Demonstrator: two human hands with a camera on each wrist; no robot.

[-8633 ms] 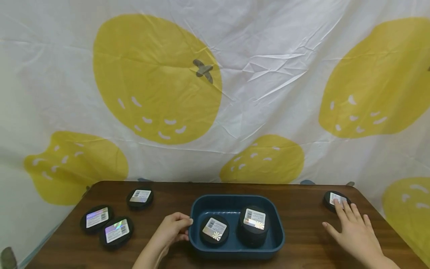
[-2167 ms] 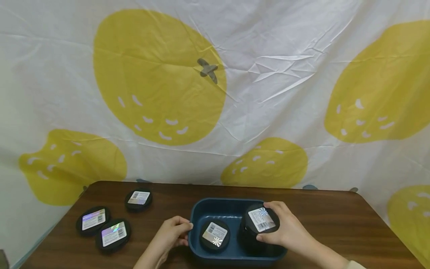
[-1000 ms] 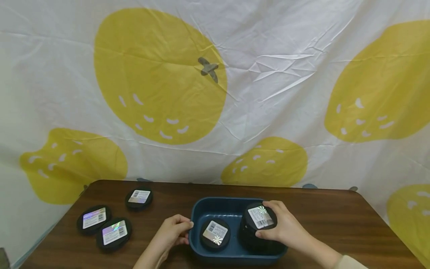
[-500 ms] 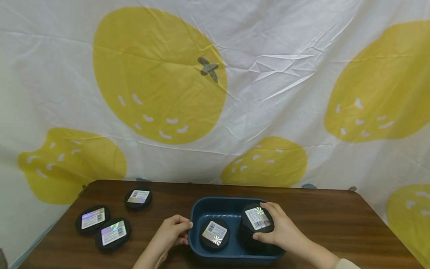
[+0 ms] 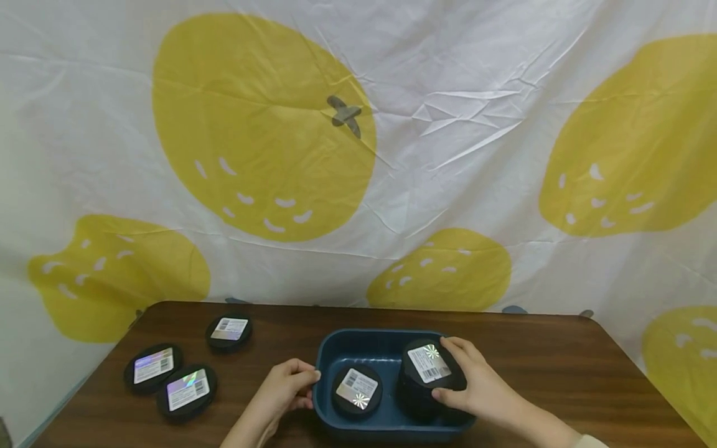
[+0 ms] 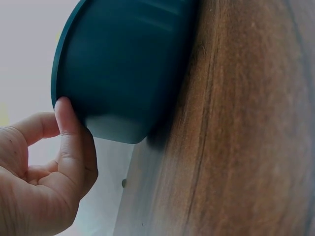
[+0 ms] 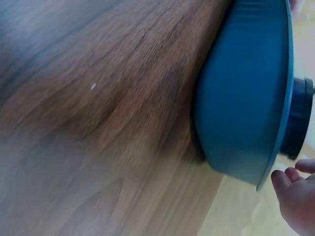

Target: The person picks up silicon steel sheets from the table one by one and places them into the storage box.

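My left hand (image 5: 285,389) pinches the left rim of a blue plastic bin (image 5: 386,429); in the left wrist view, a fingertip presses the outside of the bin's wall (image 6: 118,64). Inside the bin, a flat round black container (image 5: 357,392) with a shiny white label lies at left. At right stands a stack of the same containers, its top one (image 5: 428,364) label up. My right hand (image 5: 482,386) is beside this stack, thumb and fingers spread around its right side. The right wrist view shows the fingers (image 7: 280,182) slightly apart from the dark stack (image 7: 295,118) rising above the rim.
Three more labelled black containers lie on the brown wooden table (image 5: 560,373) at left: one at the back (image 5: 228,332), one at far left (image 5: 152,368) and one in front (image 5: 187,392). Behind the table hangs a white cloth (image 5: 448,155) with yellow fruit prints.
A container once on the far right of the table is now atop the right stack, carried by my right hand. That hand has just loosened and shifted slightly right. My left hand stayed on the rim.
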